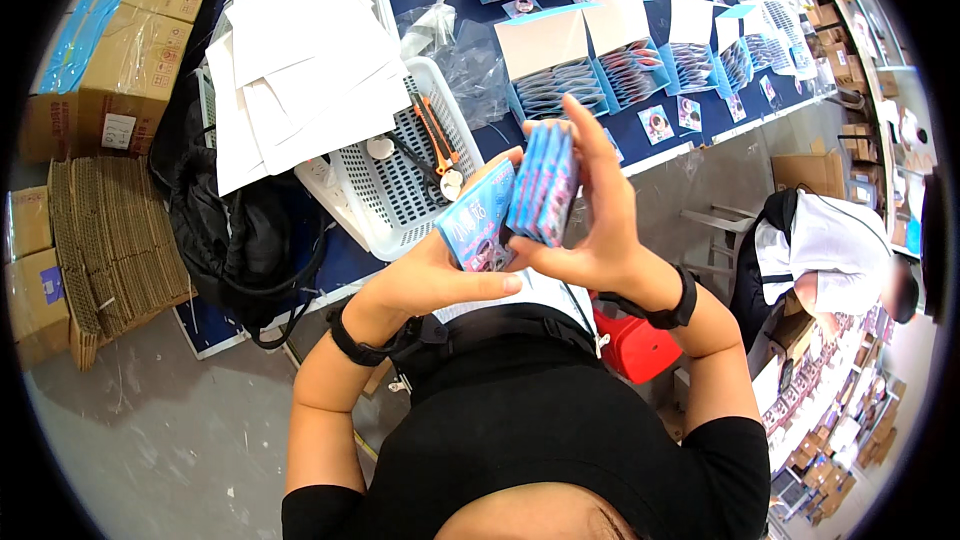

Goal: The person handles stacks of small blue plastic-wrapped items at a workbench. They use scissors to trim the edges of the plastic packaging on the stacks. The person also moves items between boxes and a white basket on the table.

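Observation:
My left hand (425, 275) holds a flat blue printed packet (478, 225) with its printed face turned up, the thumb lying along its lower edge. Beside it, my right hand (615, 235) grips a small stack of similar blue and pink packets (543, 185) between thumb and fingers, edges upward. The stack and the single packet are close together over the near edge of the table; I cannot tell whether they touch. Past my hands, an open blue display box (565, 88) holds a row of such packets.
A grey plastic basket (455, 90) with an orange cutter (437, 135) stands left of my hands, next to white sheets (300, 60). More filled boxes (632, 70) line the blue table. Leftward are a black bag (230, 240) and flattened cardboard (115, 240). Another person (830, 245) bends at right.

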Action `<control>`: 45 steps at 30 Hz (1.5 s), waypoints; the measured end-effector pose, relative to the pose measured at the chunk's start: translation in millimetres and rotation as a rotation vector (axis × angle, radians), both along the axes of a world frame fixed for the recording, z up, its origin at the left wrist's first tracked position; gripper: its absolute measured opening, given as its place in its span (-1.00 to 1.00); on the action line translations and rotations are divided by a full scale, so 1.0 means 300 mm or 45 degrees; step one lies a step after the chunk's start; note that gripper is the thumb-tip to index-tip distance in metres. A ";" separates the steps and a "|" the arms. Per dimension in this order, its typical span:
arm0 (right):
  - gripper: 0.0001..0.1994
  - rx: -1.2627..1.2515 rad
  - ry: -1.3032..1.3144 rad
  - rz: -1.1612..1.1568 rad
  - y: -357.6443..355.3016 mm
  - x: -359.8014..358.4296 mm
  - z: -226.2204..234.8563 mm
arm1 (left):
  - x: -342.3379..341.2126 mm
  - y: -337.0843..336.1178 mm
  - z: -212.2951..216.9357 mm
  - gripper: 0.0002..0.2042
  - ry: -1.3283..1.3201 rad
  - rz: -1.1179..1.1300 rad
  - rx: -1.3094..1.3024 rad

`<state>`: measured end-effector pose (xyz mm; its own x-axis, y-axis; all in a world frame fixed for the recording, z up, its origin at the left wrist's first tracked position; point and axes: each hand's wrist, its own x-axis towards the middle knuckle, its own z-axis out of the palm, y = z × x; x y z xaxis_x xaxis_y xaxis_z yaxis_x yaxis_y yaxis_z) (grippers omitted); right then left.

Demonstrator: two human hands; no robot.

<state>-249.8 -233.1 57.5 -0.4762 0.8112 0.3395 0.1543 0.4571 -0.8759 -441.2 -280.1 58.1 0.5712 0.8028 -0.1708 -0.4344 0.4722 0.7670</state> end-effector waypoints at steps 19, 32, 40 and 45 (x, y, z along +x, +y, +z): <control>-0.14 0.670 -0.289 0.144 -0.012 0.010 0.006 | 0.061 0.016 -0.079 -0.35 -0.173 -0.229 -0.263; -0.65 0.924 -0.143 0.108 -0.032 -0.047 -0.028 | 0.018 0.008 -0.075 -0.27 0.299 -0.181 0.267; -0.22 0.639 -0.359 0.510 -0.018 -0.046 0.062 | -0.052 -0.020 -0.131 -0.05 0.289 0.012 0.384; -0.09 0.075 0.009 0.298 -0.041 -0.016 0.104 | -0.022 -0.008 -0.040 -0.04 0.207 0.193 0.314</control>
<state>-254.7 -245.5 88.7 -0.6463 0.6579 0.3866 0.0323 0.5297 -0.8475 -447.7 -282.4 46.0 0.4232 0.9052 -0.0401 -0.3479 0.2032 0.9152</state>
